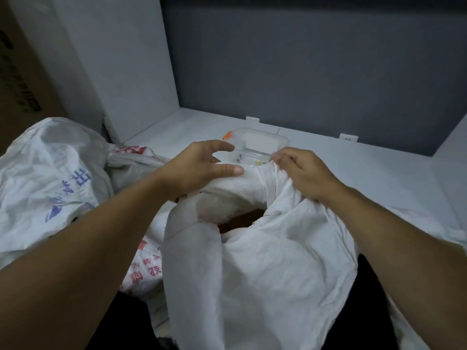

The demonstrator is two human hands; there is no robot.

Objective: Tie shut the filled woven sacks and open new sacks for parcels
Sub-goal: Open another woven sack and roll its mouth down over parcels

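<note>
Head view. The sack (265, 261) stands right under my hands. Its mouth gapes below and between the fingers, and a brown thing (242, 221) shows deep inside. My right hand (303, 173) pinches a fold of the far rim, its fingers (280, 157) curled into the cloth. My left hand (202, 168) is spread: the thumb lies flat on the rim, while the other fingers (222, 146) arch free above it and hold nothing.

I judge the step to be gathering the mouth for tying. To do it well, I would close the left fingers on the rim beside the thumb and draw both handfuls together over the opening. I would bunch in the near lip too, since it sags low toward me and would leave a gap. Woven cloth likely slips and springs back, so the neck wants a full fist and a twist before any knot.

I see no string or tie anywhere, so I cannot tell what will close it. The brown thing is mostly in shadow; a parcel is my guess. Just beyond the fingers a clear plastic box (260, 142) sits on the tabletop (353, 168), its contents too small to name. Left of the left fingers lie a blue-printed sack (50, 178) and a red-printed sack (144, 271), both crumpled; I cannot tell whether they are filled. The bottom of the sack in hand is cut off by the lower edge.
</note>
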